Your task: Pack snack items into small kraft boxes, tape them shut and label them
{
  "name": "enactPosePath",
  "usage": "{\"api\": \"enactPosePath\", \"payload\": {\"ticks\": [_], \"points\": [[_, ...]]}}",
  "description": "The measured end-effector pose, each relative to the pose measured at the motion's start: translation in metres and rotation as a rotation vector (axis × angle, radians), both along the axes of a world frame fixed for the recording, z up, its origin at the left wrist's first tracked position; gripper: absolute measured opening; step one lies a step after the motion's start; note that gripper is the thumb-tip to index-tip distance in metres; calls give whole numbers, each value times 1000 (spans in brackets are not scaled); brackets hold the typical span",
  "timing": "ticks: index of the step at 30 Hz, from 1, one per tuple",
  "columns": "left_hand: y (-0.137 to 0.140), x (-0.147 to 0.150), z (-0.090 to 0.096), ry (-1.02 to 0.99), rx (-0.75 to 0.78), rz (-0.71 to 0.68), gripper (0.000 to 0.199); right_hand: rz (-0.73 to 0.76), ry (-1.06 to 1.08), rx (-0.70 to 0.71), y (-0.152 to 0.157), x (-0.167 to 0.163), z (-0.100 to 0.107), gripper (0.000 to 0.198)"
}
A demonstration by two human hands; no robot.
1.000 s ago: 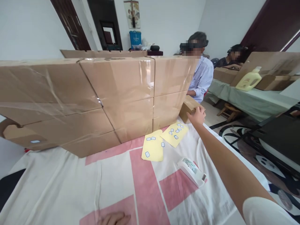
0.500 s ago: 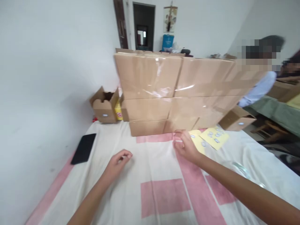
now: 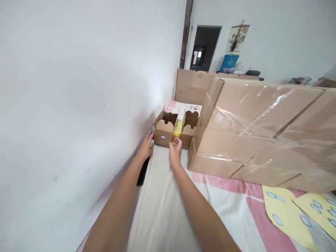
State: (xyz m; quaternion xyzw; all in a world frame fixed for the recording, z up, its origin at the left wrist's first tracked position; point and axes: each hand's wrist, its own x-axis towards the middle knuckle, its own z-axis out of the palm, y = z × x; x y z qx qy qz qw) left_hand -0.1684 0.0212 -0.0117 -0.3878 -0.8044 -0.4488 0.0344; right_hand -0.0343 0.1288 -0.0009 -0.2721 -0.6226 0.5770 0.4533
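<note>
Both forearms stretch forward from the bottom edge toward the far left corner of the table, side by side and nearly parallel. The right hand is raised at the wrist, its fingertips pinched on the lower end of a yellow carton that stands upright between 2 small open boxes. The left hand lies with its fingers curled against the front left corner of the left small box; whether it grips the box or only rests on it, I cannot tell.

The white wall runs close along the left, hemming in the left arm. To the right, a stack of large taped cardboard boxes fills the table from the middle to the right edge, its near corner just beside the right small box. The tablecloth, white with pink blocks, covers the table. 2 yellow sticker sheets lie at the lower right, well apart from the hands. A dark flat phone lies under the left forearm, partly hidden by it.

The yellow carton sits at the right hand's fingertips, just to the right of the left hand.
</note>
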Motion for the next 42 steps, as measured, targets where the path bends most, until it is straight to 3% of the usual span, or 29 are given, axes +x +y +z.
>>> {"api": "enactPosePath", "payload": {"ticks": [4,7,13,16,20,25,29,33,35,38,42], "points": [[37,-33,-4,50,-41,-40,79,6,1,-44,0,-6,-36,59],[51,-41,-12,68,-23,21,72,58,-20,-38,2,-6,-47,65],[51,-35,-15,23,87,248,31,139,-61,-41,18,-14,-43,78],[42,-21,-10,-1,160,379,27,131,-47,-64,26,-11,-39,82],[34,-1,-1,38,286,443,23,174,6,-60,28,-4,-33,82],[38,7,2,29,433,394,37,250,18,-99,24,-2,-32,87],[45,1,-10,-106,419,229,59,320,69,-119,24,-6,-35,89],[49,-9,-16,-254,448,167,62,348,56,-129,25,-8,-36,93],[47,-14,-8,-297,464,127,58,348,34,-115,24,-10,-34,93],[39,-16,18,-333,490,59,52,325,17,-76,21,-11,-21,87],[10,-3,70,-366,550,5,53,331,36,74,12,3,28,73]]}}
